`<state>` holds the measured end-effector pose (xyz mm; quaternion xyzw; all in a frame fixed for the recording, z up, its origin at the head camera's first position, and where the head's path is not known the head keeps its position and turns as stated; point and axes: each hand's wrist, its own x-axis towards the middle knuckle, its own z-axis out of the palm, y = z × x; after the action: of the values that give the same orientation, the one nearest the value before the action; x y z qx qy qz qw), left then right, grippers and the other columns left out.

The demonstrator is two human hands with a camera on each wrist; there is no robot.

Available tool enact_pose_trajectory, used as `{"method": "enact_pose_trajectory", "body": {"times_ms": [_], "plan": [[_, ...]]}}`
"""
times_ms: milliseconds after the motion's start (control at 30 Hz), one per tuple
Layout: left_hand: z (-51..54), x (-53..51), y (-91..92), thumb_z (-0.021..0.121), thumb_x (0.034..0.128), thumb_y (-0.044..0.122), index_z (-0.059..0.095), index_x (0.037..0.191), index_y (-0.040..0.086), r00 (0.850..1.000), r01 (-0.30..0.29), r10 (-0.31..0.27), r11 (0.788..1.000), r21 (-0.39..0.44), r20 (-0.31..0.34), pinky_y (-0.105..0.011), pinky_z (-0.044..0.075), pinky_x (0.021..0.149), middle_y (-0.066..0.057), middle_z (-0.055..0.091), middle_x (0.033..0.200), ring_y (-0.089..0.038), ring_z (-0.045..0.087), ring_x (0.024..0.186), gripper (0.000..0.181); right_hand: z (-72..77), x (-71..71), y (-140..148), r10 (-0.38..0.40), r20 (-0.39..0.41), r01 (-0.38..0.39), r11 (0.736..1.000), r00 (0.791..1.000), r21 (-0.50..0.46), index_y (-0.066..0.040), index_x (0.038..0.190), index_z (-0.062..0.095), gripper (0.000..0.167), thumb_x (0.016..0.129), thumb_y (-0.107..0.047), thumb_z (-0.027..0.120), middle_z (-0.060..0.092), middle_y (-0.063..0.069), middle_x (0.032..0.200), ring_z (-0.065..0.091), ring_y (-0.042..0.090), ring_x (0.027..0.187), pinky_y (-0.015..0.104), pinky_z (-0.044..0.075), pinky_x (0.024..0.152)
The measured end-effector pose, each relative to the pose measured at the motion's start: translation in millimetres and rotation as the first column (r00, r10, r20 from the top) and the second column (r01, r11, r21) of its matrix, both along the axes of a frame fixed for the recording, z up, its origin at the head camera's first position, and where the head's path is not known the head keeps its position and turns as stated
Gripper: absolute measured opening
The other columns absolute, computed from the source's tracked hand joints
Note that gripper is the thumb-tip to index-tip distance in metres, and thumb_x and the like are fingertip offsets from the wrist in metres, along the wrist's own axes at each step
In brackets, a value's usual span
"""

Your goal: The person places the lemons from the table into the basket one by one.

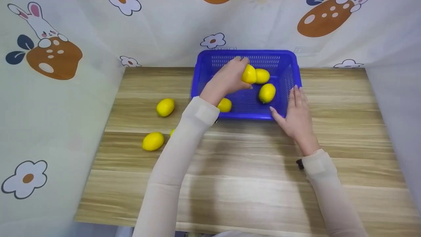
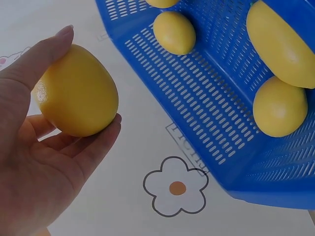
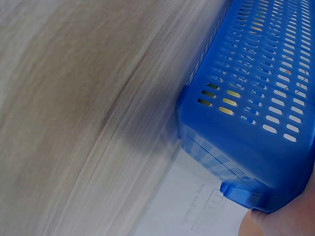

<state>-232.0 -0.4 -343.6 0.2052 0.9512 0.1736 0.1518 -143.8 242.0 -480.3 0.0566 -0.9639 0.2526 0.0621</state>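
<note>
My left hand (image 1: 230, 74) holds a lemon (image 1: 249, 74) over the blue plastic basket (image 1: 246, 116). In the left wrist view, thumb and fingers curl round that lemon (image 2: 78, 93). Inside the basket lie several more: one lemon (image 1: 262, 76) at the back, another lemon (image 1: 267, 93) towards the right, and a third lemon (image 1: 225, 105) near the front, partly hidden by my left wrist. My right hand (image 1: 297, 117) rests on the basket's front right corner, fingers straight along the right rim and thumb spread at the front rim. Only part of this hand (image 3: 290, 216) shows in the right wrist view.
Left of the basket, a lemon (image 1: 165, 107) and another lemon (image 1: 153, 141) lie on the wooden table (image 1: 256, 184). A further yellow piece (image 1: 172, 132) peeks out behind my left sleeve. A patterned curtain (image 1: 171, 36) hangs right behind the basket.
</note>
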Motion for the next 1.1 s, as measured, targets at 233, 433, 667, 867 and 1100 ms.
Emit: {"method": "enact_pose_trajectory", "body": {"times_ms": [233, 433, 667, 867, 1100], "plan": [[1.9, 1.5, -0.2, 0.077, 0.0977, 0.038, 0.034, 0.165, 0.007, 0.999, 0.016, -0.016, 1.000, 0.011, -0.033, -0.034, 0.034, 0.127, -0.015, 0.037, 0.169, -0.026, 0.041, 0.153, 0.086, 0.0, 0.2, 0, 0.003, -0.010, -0.003, 1.000, 1.000, 0.006, 0.018, 0.159, 0.022, 0.096, 0.101, -0.050, 0.058, 0.017, 0.035, 0.170, 0.011, 0.048, 0.161, 0.056, 0.009, 0.133], [4.8, 1.9, -1.6, 0.074, 0.0988, 0.043, 0.030, 0.167, 0.010, 1.000, -0.015, 0.015, 1.000, -0.016, -0.017, -0.038, 0.029, 0.129, -0.014, 0.029, 0.173, -0.027, 0.031, 0.159, 0.087, 0.0, 0.3, -1, 0.007, -0.014, -0.007, 1.000, 1.000, 0.004, 0.018, 0.159, 0.023, 0.096, 0.101, -0.050, 0.059, 0.017, 0.035, 0.170, 0.012, 0.048, 0.161, 0.056, 0.008, 0.133], [3.6, 4.1, -2.6, 0.073, 0.0990, 0.044, 0.028, 0.167, 0.008, 1.000, -0.022, 0.021, 1.000, -0.019, -0.018, -0.039, 0.027, 0.130, -0.016, 0.028, 0.173, -0.028, 0.029, 0.160, 0.089, -1.1, 0.9, 0, 0.005, -0.028, -0.005, 1.000, 1.000, 0.005, 0.019, 0.158, 0.024, 0.096, 0.101, -0.049, 0.059, 0.018, 0.036, 0.169, 0.014, 0.050, 0.160, 0.058, 0.011, 0.132], [0.5, 7.7, -3.9, 0.072, 0.0990, 0.046, 0.028, 0.167, 0.009, 0.999, -0.032, 0.032, 0.999, -0.024, -0.030, -0.038, 0.026, 0.130, -0.015, 0.028, 0.173, -0.028, 0.027, 0.161, 0.090, -1.0, 0.8, 0, 0.009, -0.024, -0.009, 1.000, 1.000, 0.007, 0.019, 0.158, 0.024, 0.095, 0.101, -0.049, 0.059, 0.017, 0.035, 0.170, 0.014, 0.050, 0.160, 0.058, 0.010, 0.132], [-4.5, 13.5, -6.7, 0.074, 0.0980, 0.046, 0.031, 0.166, 0.006, 0.998, -0.021, 0.020, 1.000, -0.017, -0.058, -0.038, 0.031, 0.128, -0.017, 0.032, 0.171, -0.029, 0.032, 0.159, 0.089, 0.4, 0.7, 0, 0.010, -0.002, -0.010, 1.000, 1.000, 0.005, 0.018, 0.159, 0.022, 0.097, 0.102, -0.050, 0.059, 0.015, 0.035, 0.171, 0.011, 0.048, 0.161, 0.058, 0.009, 0.132]]}}
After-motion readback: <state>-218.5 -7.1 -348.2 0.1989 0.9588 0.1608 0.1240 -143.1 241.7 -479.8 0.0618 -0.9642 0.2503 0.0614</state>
